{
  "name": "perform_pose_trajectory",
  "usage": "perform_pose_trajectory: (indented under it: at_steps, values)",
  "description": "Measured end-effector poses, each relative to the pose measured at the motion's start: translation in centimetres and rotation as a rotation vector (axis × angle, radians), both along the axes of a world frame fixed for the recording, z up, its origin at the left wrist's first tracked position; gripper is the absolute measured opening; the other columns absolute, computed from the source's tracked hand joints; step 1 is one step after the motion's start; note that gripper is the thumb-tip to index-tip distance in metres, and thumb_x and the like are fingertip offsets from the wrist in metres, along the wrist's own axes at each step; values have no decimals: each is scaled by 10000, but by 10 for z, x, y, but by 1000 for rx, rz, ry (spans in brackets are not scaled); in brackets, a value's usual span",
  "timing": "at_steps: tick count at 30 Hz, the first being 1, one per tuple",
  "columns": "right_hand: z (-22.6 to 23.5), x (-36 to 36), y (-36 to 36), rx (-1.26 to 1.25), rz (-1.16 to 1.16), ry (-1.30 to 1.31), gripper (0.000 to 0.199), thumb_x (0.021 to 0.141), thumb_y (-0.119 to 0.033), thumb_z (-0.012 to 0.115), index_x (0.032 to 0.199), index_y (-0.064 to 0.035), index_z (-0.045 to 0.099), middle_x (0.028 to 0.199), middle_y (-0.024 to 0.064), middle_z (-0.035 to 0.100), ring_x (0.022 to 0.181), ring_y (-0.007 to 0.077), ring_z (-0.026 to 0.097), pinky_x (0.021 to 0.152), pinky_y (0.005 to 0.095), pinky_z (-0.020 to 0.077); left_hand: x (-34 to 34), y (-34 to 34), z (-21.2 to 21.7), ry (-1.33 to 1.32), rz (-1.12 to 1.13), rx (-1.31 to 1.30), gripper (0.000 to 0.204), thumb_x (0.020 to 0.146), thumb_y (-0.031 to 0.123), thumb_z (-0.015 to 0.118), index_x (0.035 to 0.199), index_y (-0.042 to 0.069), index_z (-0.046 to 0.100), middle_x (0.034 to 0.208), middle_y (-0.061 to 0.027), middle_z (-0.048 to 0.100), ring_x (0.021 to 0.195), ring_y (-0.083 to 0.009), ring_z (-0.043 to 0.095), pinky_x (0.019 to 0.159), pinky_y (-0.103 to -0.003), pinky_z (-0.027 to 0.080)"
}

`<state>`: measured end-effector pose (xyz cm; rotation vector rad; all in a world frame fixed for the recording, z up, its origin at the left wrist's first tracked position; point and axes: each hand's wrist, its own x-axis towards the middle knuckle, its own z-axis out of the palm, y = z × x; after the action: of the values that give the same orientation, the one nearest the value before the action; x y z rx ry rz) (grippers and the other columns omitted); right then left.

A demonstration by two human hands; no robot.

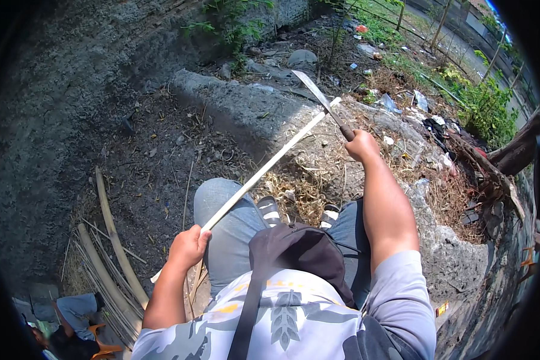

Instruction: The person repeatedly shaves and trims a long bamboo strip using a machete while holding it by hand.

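My left hand (187, 247) is closed round the near end of a long pale strip, probably split bamboo (264, 170), which slants up and away to the right across my left knee. In my right hand (362, 146) is the dark handle of a machete (314, 90). Its curved blade points away and to the left, crossing the strip close to the strip's far end. Whether the edge touches the strip or lies just over it, I cannot tell. A dark bag (303, 255) rests at my lap on a shoulder strap.
Bamboo poles and thin strips (111, 234) lie at my left. A concrete block (222, 102) is ahead, beside a rough wall (60, 90). Wood shavings (300, 195) cover the ground by my feet. A log (519, 144) and litter are at right; another person (75, 324) sits at lower left.
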<state>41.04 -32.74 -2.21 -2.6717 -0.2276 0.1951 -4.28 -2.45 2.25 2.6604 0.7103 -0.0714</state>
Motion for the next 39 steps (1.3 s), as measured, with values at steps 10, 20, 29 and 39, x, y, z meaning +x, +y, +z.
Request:
perform_pose_trajectory:
  at_steps: [10,20,29,39]
  values:
    - [4,6,20,406,129,26,343,761,-278,764,959,-21,653,794,95,681,723,217,649,694,385,513,-12,-3,-18,-120,48,0,456,1009,452,562,807,47,508,664,-236,588,675,-489,606,575,-546,445]
    - [21,-3,22,757,97,423,253,815,-218,788,858,-60,595,719,21,608,607,136,575,553,319,447,-5,-7,-13,-125,66,19,464,1006,466,559,804,51,509,666,-235,592,675,-490,608,577,-551,449]
    - [20,-2,25,645,146,332,312,818,-273,790,927,-35,620,727,40,636,584,148,600,560,336,488,-6,-7,-15,-114,60,44,449,1008,454,555,816,50,511,673,-241,594,698,-499,610,584,-565,446]
    - [52,-61,52,106,695,-365,190,756,-190,716,916,-105,661,805,148,707,844,366,694,752,499,532,-32,6,9,-243,178,-306,513,1090,417,446,810,-3,536,642,-67,466,644,-126,417,576,-346,402]
